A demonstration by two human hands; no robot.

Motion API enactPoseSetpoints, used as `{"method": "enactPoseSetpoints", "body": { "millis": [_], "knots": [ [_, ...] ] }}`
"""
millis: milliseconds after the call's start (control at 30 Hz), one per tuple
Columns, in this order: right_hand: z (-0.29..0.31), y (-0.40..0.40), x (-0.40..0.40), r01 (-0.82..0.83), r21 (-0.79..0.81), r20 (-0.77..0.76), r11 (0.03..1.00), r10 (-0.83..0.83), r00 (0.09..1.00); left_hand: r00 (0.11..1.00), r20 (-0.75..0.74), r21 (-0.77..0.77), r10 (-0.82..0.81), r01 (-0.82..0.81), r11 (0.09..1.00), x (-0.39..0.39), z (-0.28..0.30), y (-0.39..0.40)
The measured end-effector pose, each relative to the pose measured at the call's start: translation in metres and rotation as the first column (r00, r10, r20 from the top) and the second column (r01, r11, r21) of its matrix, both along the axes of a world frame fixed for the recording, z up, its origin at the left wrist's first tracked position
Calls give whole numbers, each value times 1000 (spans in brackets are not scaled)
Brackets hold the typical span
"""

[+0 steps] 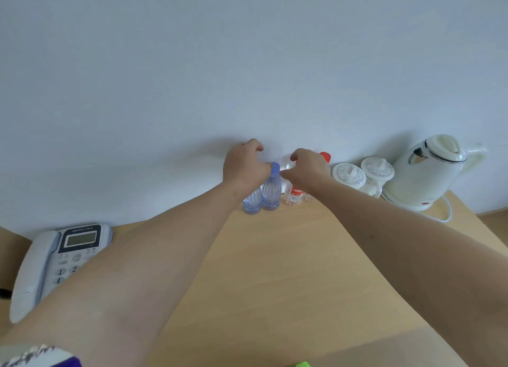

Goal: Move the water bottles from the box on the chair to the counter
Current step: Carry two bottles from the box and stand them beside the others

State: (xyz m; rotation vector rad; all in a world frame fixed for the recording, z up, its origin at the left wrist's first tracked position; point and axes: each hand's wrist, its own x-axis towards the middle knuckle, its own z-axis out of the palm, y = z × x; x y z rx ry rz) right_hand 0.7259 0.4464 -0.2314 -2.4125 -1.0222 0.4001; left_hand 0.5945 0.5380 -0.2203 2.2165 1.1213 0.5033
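Observation:
Several water bottles stand in a row against the wall at the back of the wooden counter point(275, 256). My left hand point(243, 166) curls down over the top of a blue-tinted bottle point(252, 203), hiding its cap. A second blue bottle point(270, 190) with a blue cap stands just to its right, touching my thumb. My right hand point(309, 169) curls over the top of a red-labelled bottle point(293, 194). Another bottle's red cap point(325, 156) shows behind that hand. The box and chair are out of view.
Two white lidded cups point(349, 174) and a white electric kettle point(428, 169) with its cord stand to the right of the bottles. A grey desk phone point(55, 259) lies at the counter's left end. A white wall runs close behind.

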Motion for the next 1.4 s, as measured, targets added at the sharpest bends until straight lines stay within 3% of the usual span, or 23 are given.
{"method": "enactPoseSetpoints", "body": {
  "millis": [200, 400, 700, 1033, 1400],
  "knots": [
    [20, -62, 17, 72, -21, 74, 997, -71, 995, 948, -152, 122, -279, 298, 947, 44, 33, -47],
    [46, -173, 57, 220, -75, 147, 972, -208, 967, 859, -255, 153, -443, 489, 859, 105, 55, -131],
    [71, -439, 86, 547, -137, 234, 826, -509, 828, 663, -263, 187, -701, 748, 637, 198, 77, -374],
    [89, -757, 61, 873, -128, 269, 470, -831, 487, 247, -308, 253, -919, 952, 171, 239, 83, -702],
    [69, -969, 30, 986, -168, 224, 5, -974, 43, -174, -321, 235, -931, 938, -257, 260, 71, -954]
  ]
}}
